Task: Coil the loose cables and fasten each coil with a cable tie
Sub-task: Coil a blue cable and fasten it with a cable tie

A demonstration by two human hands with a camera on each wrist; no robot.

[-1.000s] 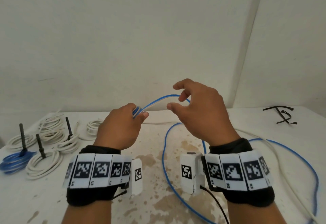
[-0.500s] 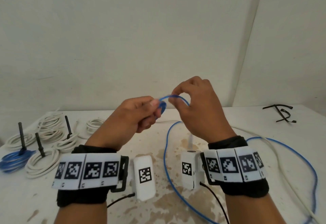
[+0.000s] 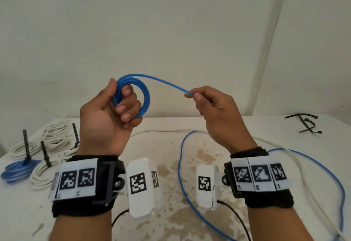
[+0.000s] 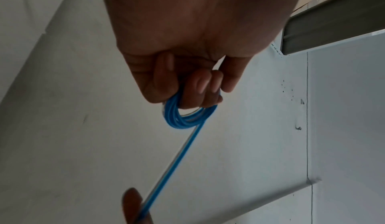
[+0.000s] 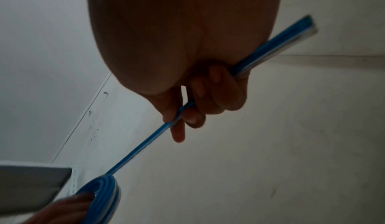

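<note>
Hands raised above the bench [image 3: 171,164]: your left hand [image 3: 106,115] grips a small blue cable coil [image 3: 145,96]. Your right hand [image 3: 214,113] pinches the blue cable [image 3: 165,83] leading from it.

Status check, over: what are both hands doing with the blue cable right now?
Left hand grips the blue coil, a few loops. Right hand pinches the blue cable feeding it. Long slack on the table, untied. Nothing in the way.
</note>
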